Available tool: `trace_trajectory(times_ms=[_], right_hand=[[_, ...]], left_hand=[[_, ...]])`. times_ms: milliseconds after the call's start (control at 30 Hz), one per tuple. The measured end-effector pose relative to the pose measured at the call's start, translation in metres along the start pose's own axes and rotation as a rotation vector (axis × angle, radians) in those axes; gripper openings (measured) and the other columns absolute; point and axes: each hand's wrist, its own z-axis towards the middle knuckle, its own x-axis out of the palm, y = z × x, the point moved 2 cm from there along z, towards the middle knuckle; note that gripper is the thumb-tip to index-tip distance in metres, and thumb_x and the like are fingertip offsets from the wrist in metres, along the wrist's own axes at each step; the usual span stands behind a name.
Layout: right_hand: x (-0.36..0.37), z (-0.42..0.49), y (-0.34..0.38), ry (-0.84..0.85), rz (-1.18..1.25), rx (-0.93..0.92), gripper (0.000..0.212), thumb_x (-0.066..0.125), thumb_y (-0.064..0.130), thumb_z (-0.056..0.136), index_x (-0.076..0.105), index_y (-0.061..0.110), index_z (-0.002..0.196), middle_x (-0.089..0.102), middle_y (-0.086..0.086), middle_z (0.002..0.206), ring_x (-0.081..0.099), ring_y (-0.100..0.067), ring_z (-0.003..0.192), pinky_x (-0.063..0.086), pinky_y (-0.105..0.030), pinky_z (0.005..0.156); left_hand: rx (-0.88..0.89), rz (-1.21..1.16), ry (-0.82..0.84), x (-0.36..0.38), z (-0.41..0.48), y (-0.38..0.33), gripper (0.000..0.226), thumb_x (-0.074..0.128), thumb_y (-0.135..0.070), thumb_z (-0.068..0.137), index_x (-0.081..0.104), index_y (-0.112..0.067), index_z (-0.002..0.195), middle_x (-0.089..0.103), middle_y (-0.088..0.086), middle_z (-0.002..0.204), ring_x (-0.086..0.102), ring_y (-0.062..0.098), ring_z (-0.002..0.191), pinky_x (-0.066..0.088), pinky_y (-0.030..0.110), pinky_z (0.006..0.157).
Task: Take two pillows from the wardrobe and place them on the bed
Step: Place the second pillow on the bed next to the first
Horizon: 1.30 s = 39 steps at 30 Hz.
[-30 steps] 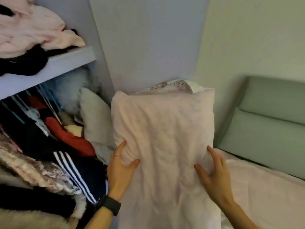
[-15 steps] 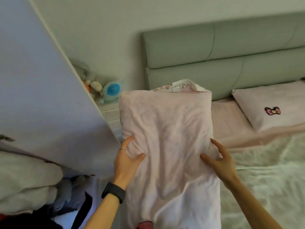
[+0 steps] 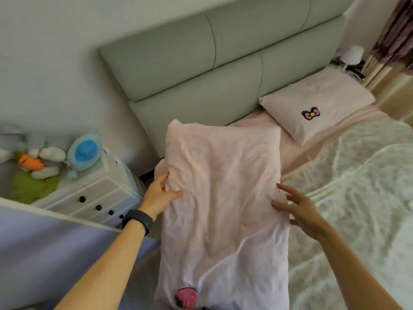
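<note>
A pale pink pillow (image 3: 223, 198) is held out in front of me over the near left side of the bed (image 3: 297, 153). My left hand (image 3: 159, 194) pinches its left edge, thumb on top. My right hand (image 3: 299, 208) lies against its right edge with the fingers spread; a firm grip does not show. A second pink pillow (image 3: 317, 104) with a bow motif lies on the bed against the green headboard (image 3: 201, 70), to the right. The wardrobe interior is out of view.
A white nightstand (image 3: 93, 198) with dark knobs stands left of the bed, topped with plush toys (image 3: 82, 153). A lavender wardrobe panel (image 3: 55, 253) fills the lower left. A white fluffy blanket (image 3: 357, 198) covers the bed's right part. Curtains and a small lamp are far right.
The view has swung from the wardrobe to the bed. The pillow has moved with both hands toward the bed's left side, and my right hand's fingers have spread.
</note>
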Motion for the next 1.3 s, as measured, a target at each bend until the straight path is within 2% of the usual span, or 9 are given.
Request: trace_trajectory(times_ms=[133,333,533,633,767,867,1133,1233,1300], right_hand=[[-0.003,0.018,0.001,-0.029,0.023,0.034,0.061,0.086,0.016,0.074,0.063,0.040,0.126,0.064,-0.005,0.122,0.067,-0.025,0.105,0.061,-0.040,0.069],[0.008,0.054,-0.001,-0.138,0.054,0.066,0.064,0.087,0.024,0.073,0.060,0.042,0.128,0.061,-0.004,0.123,0.064,-0.027,0.108,0.062,-0.047,0.075],[0.025,0.104,-0.001,-0.318,0.072,0.098,0.063,0.087,0.027,0.072,0.060,0.048,0.125,0.060,0.002,0.118,0.063,-0.022,0.104,0.059,-0.053,0.085],[0.031,0.134,0.005,-0.392,0.092,0.130,0.062,0.085,0.023,0.075,0.059,0.046,0.127,0.059,0.005,0.116,0.062,-0.016,0.101,0.058,-0.049,0.089],[0.029,0.175,0.010,-0.492,0.127,0.187,0.063,0.082,0.026,0.077,0.056,0.047,0.130,0.060,0.000,0.125,0.062,-0.022,0.107,0.056,-0.041,0.088],[0.019,0.208,0.015,-0.566,0.167,0.222,0.064,0.082,0.029,0.077,0.054,0.049,0.131,0.058,0.000,0.131,0.060,-0.025,0.113,0.055,-0.045,0.092],[-0.004,0.306,0.015,-0.669,0.311,0.292,0.066,0.077,0.022,0.083,0.048,0.037,0.140,0.062,-0.004,0.119,0.065,-0.027,0.101,0.059,-0.051,0.085],[0.003,0.346,0.000,-0.668,0.383,0.343,0.068,0.077,0.020,0.082,0.047,0.038,0.141,0.065,-0.006,0.118,0.068,-0.028,0.096,0.060,-0.055,0.077],[0.012,0.370,-0.012,-0.621,0.440,0.390,0.072,0.077,0.018,0.082,0.044,0.038,0.143,0.063,-0.009,0.126,0.068,-0.033,0.098,0.060,-0.056,0.075]], left_hand=[[-0.025,0.018,0.039,0.007,0.036,-0.009,0.082,0.083,-0.011,0.074,0.043,-0.023,0.145,0.058,-0.006,0.118,0.058,0.020,0.112,0.049,0.040,0.097],[-0.054,0.015,0.138,0.017,0.112,-0.029,0.079,0.081,-0.009,0.077,0.043,-0.024,0.144,0.056,0.002,0.132,0.058,0.023,0.114,0.049,0.049,0.100],[-0.092,0.023,0.237,0.030,0.205,-0.049,0.085,0.083,-0.009,0.074,0.041,-0.028,0.146,0.057,0.002,0.130,0.060,0.021,0.108,0.055,0.044,0.085],[-0.105,0.049,0.282,0.044,0.250,-0.062,0.085,0.080,-0.003,0.076,0.039,-0.023,0.148,0.056,0.002,0.129,0.058,0.023,0.110,0.052,0.046,0.091],[-0.068,0.168,0.337,0.071,0.313,-0.089,0.089,0.084,-0.007,0.074,0.038,-0.021,0.148,0.054,0.004,0.139,0.058,0.025,0.120,0.049,0.052,0.101],[0.015,0.263,0.373,0.103,0.364,-0.119,0.087,0.084,-0.007,0.073,0.041,-0.020,0.147,0.054,0.006,0.140,0.055,0.024,0.124,0.047,0.047,0.105],[0.278,0.613,0.449,0.204,0.494,-0.192,0.082,0.083,-0.021,0.073,0.042,-0.022,0.144,0.054,0.003,0.139,0.054,0.024,0.125,0.045,0.038,0.105],[0.310,0.773,0.449,0.230,0.533,-0.195,0.080,0.079,-0.022,0.078,0.039,-0.020,0.148,0.052,0.003,0.141,0.053,0.026,0.126,0.041,0.028,0.100],[0.313,0.826,0.405,0.238,0.551,-0.185,0.076,0.074,-0.020,0.082,0.037,-0.018,0.149,0.054,0.006,0.141,0.054,0.028,0.125,0.042,0.029,0.098]])
